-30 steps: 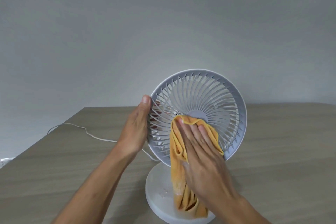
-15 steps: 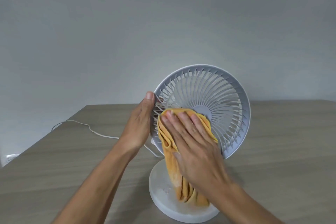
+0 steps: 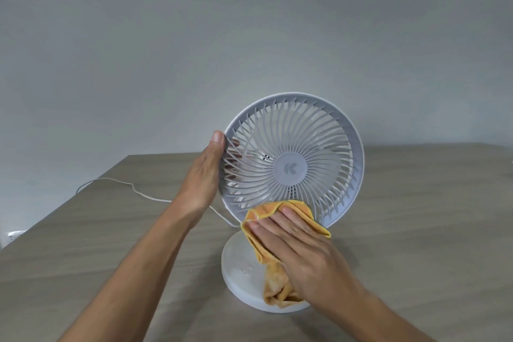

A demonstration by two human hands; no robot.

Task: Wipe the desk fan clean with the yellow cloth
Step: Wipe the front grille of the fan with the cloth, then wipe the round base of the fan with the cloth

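The desk fan [image 3: 294,164] stands upright on the tabletop [image 3: 416,203], its round grille facing the camera and tipped a little back, so its face looks up and toward the viewer; its long axis runs from the round white base [image 3: 238,266] up through the hub [image 3: 290,168], which bears a letter K. The grille's curved ribs spiral out from that hub to a pale grey rim.

The yellow cloth [image 3: 266,214] lies bunched against the lower edge of the grille, just below the hub and a little to its left, and trails down over the front of the base, where its tail folds up.

The right hand [image 3: 302,253] lies flat on the cloth, its fingers [image 3: 263,230] straight and close together, pointing up and left toward the grille, pressing the cloth to the fan; the forearm comes in from the lower right. The left hand [image 3: 205,172] rests edge-on against the rim left of the hub, thumb up along the front of the rim, the other fingers reaching behind the grille, where fingertips show through the ribs. Its forearm runs down to the lower left.

A thin white cord [image 3: 116,181] loops across the tabletop left of the fan and passes behind the left wrist. Behind the fan stands a plain grey wall [image 3: 249,36].
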